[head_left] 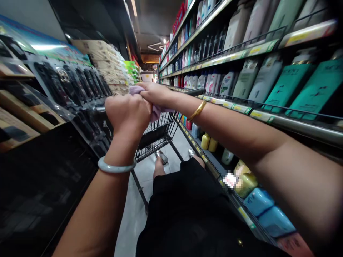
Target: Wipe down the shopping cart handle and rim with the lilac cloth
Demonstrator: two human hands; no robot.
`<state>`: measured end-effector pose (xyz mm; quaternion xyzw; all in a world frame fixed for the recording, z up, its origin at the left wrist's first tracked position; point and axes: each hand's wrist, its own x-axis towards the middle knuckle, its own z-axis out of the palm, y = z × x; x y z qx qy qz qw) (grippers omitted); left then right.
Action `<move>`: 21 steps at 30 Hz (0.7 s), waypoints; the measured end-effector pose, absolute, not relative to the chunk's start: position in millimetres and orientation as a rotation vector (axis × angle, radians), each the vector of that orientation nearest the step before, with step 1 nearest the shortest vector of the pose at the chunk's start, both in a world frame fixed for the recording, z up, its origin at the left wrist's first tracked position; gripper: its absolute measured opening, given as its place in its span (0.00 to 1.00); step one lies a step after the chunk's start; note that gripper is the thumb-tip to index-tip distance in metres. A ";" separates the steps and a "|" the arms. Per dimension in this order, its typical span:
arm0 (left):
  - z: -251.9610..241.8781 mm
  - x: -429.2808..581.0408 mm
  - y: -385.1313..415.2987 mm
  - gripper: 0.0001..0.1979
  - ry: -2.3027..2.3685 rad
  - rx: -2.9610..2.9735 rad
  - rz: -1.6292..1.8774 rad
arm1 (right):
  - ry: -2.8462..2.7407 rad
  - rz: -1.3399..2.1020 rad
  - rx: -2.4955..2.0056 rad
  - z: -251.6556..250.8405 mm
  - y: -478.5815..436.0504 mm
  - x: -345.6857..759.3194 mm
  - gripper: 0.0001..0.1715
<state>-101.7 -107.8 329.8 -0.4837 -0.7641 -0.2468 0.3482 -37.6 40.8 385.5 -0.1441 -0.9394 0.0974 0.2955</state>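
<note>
My left hand (pixel 128 113), with a pale jade bangle on the wrist, is closed in a fist round the handle of a black wire shopping cart (pixel 158 134). My right hand (pixel 154 93), a gold bangle on its wrist, is closed on a lilac cloth (pixel 156 111) and presses it against the same handle. The cloth bunches out beside and below the fingers. The cart handle (pixel 195 91) runs on to the right past my hands.
I stand in a narrow shop aisle. Right-hand shelves (pixel 241 53) carry shampoo bottles and teal boxes; low shelves hold yellow bottles and blue packs. On the left hang dark packaged goods (pixel 80 89) and wooden racks. Grey tiled floor (pixel 144 175) runs ahead.
</note>
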 end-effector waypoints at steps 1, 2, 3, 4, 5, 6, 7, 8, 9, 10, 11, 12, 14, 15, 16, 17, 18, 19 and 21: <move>329.6 -101.8 -108.2 0.31 -1.977 -1.254 -0.631 | -2.504 0.193 -0.291 383.1 39.0 -38.8 0.19; 329.4 -101.7 -108.6 0.31 -1.972 -1.251 -0.614 | -2.502 0.139 -0.229 381.3 40.6 -38.0 0.21; 329.3 -101.4 -109.1 0.31 -1.962 -1.251 -0.590 | -2.499 0.103 -0.208 380.6 45.3 -35.8 0.22; 329.1 -100.9 -109.5 0.31 -1.946 -1.253 -0.563 | -2.493 0.089 -0.233 380.9 51.8 -32.6 0.23; 329.0 -100.3 -109.8 0.32 -1.931 -1.253 -0.540 | -2.483 0.094 -0.298 382.2 58.6 -29.3 0.22; 329.0 -99.7 -110.1 0.32 -1.919 -1.246 -0.523 | -2.464 0.106 -0.381 383.7 64.1 -26.3 0.21; 329.1 -99.1 -110.3 0.32 -1.913 -1.235 -0.510 | -2.437 0.116 -0.463 384.6 67.0 -23.9 0.21; 329.3 -98.5 -110.5 0.32 -1.915 -1.221 -0.499 | -2.408 0.120 -0.529 383.9 66.7 -22.0 0.22; 329.7 -97.8 -110.7 0.32 -1.925 -1.209 -0.482 | -2.384 0.118 -0.568 381.1 63.3 -20.5 0.22; 330.0 -97.0 -111.1 0.32 -1.938 -1.200 -0.460 | -2.357 0.106 -0.562 375.9 57.9 -18.9 0.24; 330.5 -96.0 -111.5 0.32 -1.949 -1.195 -0.436 | -2.344 0.091 -0.530 368.4 51.6 -16.7 0.25; 330.8 -94.8 -112.0 0.33 -1.956 -1.195 -0.415 | -2.339 0.060 -0.444 359.4 46.1 -13.8 0.25; 331.4 -91.9 -113.1 0.33 -1.954 -1.191 -0.397 | -2.284 -0.044 -0.181 342.2 41.8 -5.4 0.27; 331.6 -90.4 -113.4 0.33 -1.947 -1.186 -0.401 | -2.277 -0.088 -0.122 336.5 44.0 -0.7 0.28; 331.6 -89.1 -113.6 0.33 -1.941 -1.182 -0.407 | -2.271 -0.112 -0.111 334.0 48.5 3.4 0.29; 331.6 -88.1 -113.5 0.33 -1.938 -1.182 -0.412 | -2.273 -0.111 -0.165 334.9 54.5 6.3 0.30; 331.5 -87.6 -113.3 0.33 -1.937 -1.182 -0.415 | -2.276 -0.087 -0.261 338.9 60.7 7.4 0.30; 331.3 -87.4 -113.0 0.32 -1.938 -1.183 -0.418 | -2.278 -0.043 -0.377 345.3 65.9 6.5 0.30; 330.8 -88.1 -112.7 0.32 -1.941 -1.176 -0.425 | -2.289 0.047 -0.571 360.0 69.6 0.0 0.29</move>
